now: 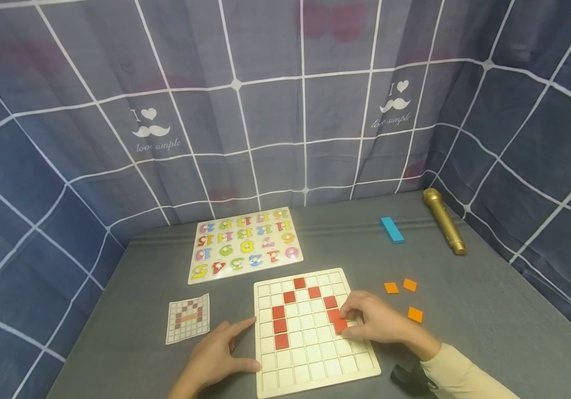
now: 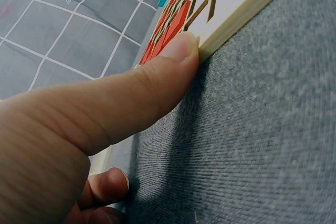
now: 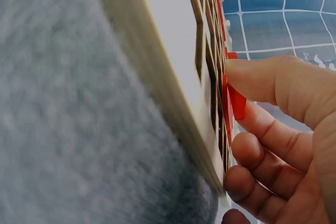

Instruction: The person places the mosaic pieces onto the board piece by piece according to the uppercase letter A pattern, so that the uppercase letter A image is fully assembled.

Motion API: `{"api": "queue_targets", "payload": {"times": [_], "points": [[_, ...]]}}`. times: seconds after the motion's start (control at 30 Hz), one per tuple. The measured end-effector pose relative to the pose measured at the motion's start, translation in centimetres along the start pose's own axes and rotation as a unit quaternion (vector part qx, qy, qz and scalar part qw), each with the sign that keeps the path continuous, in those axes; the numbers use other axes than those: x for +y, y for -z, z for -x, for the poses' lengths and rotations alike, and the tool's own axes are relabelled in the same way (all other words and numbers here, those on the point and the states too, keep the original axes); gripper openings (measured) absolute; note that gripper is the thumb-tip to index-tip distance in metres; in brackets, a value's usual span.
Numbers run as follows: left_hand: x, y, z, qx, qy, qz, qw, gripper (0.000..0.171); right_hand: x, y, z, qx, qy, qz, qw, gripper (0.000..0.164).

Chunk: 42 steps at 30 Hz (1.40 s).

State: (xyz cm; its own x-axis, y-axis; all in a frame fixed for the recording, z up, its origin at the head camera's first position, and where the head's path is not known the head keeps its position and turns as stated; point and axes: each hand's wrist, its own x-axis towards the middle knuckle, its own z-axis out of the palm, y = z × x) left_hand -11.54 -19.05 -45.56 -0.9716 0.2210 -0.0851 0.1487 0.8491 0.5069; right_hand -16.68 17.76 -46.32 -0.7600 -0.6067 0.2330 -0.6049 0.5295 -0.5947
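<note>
A pale wooden grid board [image 1: 299, 354] lies on the grey cloth, with several red square tiles [image 1: 279, 326] in its cells, forming a peaked arch. At the board's right side my right hand [image 1: 377, 318] pinches a red square tile [image 1: 340, 326] between thumb and fingers. In the right wrist view that red tile [image 3: 239, 102] is tilted against the grid, below the thumb. My left hand [image 1: 215, 354] rests at the left edge, its outstretched index finger and thumb touching the rim. The left wrist view shows the thumb [image 2: 152, 85] pressed to the board's side.
Left of the board lies a small pattern card [image 1: 188, 319]. Behind is a number puzzle board [image 1: 245, 244]. On the right are three orange tiles [image 1: 415, 315], a blue block [image 1: 392, 230] and a gold microphone [image 1: 444, 220]. A checked curtain [image 1: 275, 122] surrounds the table.
</note>
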Motion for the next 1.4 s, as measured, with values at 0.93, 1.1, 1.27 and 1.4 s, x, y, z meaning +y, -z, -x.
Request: {"api": "queue_targets", "payload": {"times": [0.93,1.1,1.27,1.4], "points": [[-0.07,-0.10,0.14,0.007,-0.006,-0.002,0.9999,0.091,-0.12,-0.29,-0.09,-0.013,0.018,0.009,1.000,0.021],[-0.06,-0.09,0.14,0.009,-0.006,0.001,0.9999,0.091,-0.20,-0.23,-0.07,-0.013,0.011,0.010,1.000,0.021],[-0.08,-0.10,0.14,0.009,-0.005,0.001,0.9999,0.091,-0.28,-0.20,-0.06,-0.012,0.012,0.011,1.000,0.021],[-0.13,-0.13,0.13,0.007,-0.006,0.000,1.0000,0.091,-0.26,-0.20,-0.05,-0.012,0.016,0.010,1.000,0.022]]}}
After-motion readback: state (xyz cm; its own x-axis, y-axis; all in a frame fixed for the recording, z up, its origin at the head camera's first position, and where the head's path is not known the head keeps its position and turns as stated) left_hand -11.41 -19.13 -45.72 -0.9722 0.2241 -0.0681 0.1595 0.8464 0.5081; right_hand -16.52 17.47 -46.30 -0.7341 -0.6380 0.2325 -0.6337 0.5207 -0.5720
